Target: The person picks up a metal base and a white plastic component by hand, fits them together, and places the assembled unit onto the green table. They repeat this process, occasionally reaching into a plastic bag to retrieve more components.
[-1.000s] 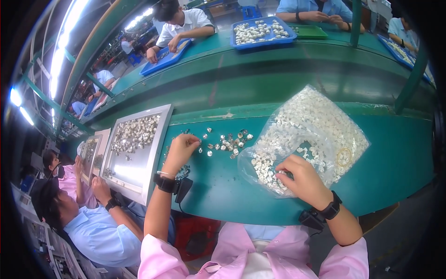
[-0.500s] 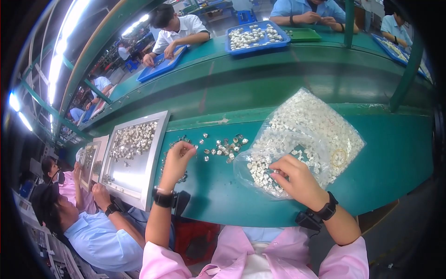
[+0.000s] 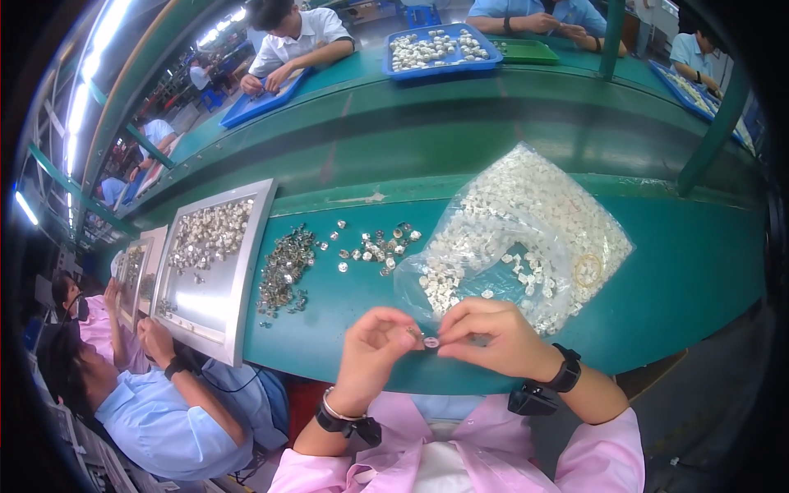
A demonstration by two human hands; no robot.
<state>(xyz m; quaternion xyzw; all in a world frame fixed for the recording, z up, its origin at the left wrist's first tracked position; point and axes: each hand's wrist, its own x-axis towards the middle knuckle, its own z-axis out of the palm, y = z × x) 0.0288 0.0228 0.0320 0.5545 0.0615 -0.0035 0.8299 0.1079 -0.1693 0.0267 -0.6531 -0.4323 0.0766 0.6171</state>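
My left hand point(image 3: 376, 352) and my right hand point(image 3: 500, 338) meet over the near edge of the green table, both closed in a pinch. Between their fingertips is a small round part point(image 3: 431, 342), whitish with a metallic look; my left fingers grip it. My right fingertips come right up to it, and whatever they pinch is too small to make out. Just beyond my right hand lies an open clear plastic bag point(image 3: 593, 234) of small white plastic pieces point(image 3: 532, 275). Farther left are a heap of small metal parts point(image 3: 286, 267) and a loose group of white-and-metal parts point(image 3: 382, 249).
A metal-framed tray point(image 3: 261, 222) holding many small parts stands at the left, beside a co-worker in a blue shirt point(image 3: 177, 415). Across a green ledge point(image 3: 427, 123) stand a blue tray point(image 3: 444, 72) and a green tray point(image 3: 526, 52), with other people working there.
My left hand has come right and nearer from beside the metal heap. My right hand has left the bag's opening, and both now meet at the small round part.
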